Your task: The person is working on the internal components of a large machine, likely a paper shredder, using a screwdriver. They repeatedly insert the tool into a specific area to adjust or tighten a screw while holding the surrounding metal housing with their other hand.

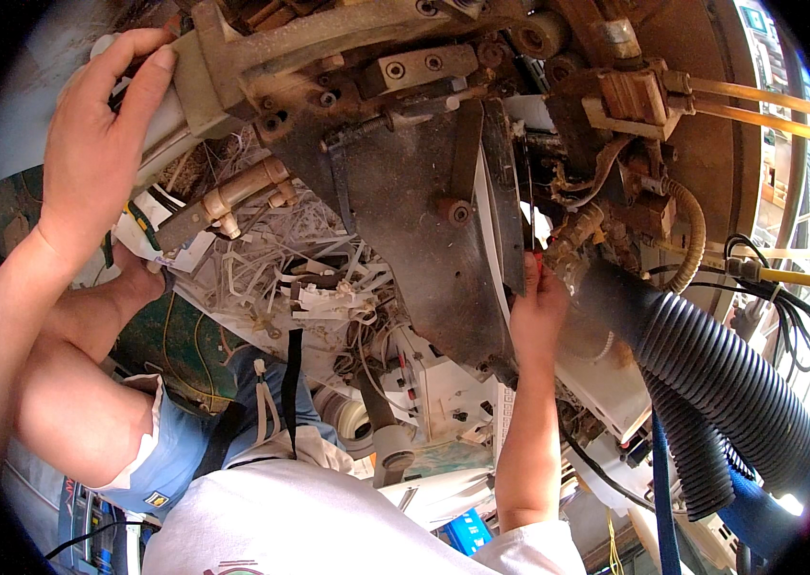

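Observation:
My left hand (103,134) grips the end of a grimy metal machine beam (218,81) at the upper left, thumb and fingers bent over its edge. My right hand (539,311) is closed at the right edge of a large dark metal plate (405,220). A small red thing (536,259) shows at its fingertips; its kind is mostly hidden. A thin upright blade-like strip (491,220) runs along the plate's edge, just left of that hand. To its right is a greasy metal fitting (577,230).
Thick black ribbed hoses (730,364) run down at the right, below yellow tubes (759,101) and a beige flexible conduit (687,235). Shredded pale strips (251,249) lie heaped beneath the machine, beside a metal cylinder (242,192). My bare knee is at the left.

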`<state>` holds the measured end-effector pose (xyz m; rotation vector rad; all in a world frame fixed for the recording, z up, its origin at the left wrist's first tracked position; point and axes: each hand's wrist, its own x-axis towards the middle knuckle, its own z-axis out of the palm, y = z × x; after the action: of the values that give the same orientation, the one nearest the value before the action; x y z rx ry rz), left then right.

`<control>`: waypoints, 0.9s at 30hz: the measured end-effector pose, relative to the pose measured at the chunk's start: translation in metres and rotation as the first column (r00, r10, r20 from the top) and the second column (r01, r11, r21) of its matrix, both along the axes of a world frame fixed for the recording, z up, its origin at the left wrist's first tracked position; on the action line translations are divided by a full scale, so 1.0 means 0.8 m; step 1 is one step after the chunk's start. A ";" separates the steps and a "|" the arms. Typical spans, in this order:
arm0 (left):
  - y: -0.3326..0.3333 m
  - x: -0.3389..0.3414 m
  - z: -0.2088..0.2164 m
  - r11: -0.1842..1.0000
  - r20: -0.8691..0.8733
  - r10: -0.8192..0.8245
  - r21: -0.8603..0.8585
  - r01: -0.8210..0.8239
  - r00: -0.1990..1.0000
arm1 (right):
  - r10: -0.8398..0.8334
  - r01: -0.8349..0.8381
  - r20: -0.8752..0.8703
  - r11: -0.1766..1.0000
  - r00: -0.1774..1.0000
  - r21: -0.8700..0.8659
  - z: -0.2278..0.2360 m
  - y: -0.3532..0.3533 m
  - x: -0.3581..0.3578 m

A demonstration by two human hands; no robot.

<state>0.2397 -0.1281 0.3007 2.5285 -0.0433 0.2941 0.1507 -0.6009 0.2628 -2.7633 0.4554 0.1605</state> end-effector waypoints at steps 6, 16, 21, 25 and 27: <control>-0.001 -0.002 0.000 1.000 0.001 0.017 -0.017 -0.016 1.000 | 0.069 -0.070 0.027 0.996 0.997 0.059 0.009 0.008 -0.001; -0.003 -0.005 0.012 0.998 -0.004 0.055 0.022 -0.055 0.998 | -0.116 0.175 -0.185 0.921 0.976 0.348 0.010 -0.019 -0.002; -0.001 -0.007 0.009 0.997 -0.010 0.059 -0.051 -0.059 0.998 | 0.127 -0.138 0.056 0.949 0.990 0.283 0.038 0.001 -0.010; -0.009 -0.006 0.004 0.991 0.081 0.089 -0.106 -0.080 0.993 | 0.157 -0.161 0.084 0.986 0.984 0.048 0.081 0.000 -0.039; -0.008 -0.007 0.001 0.988 0.213 0.113 -0.125 -0.088 0.970 | 0.087 -0.088 -0.017 0.996 0.996 -0.023 0.113 -0.001 -0.053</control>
<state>0.2339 -0.1341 0.3017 2.3778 0.0156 0.6000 0.1080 -0.6021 0.3533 -2.8082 0.3428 0.2001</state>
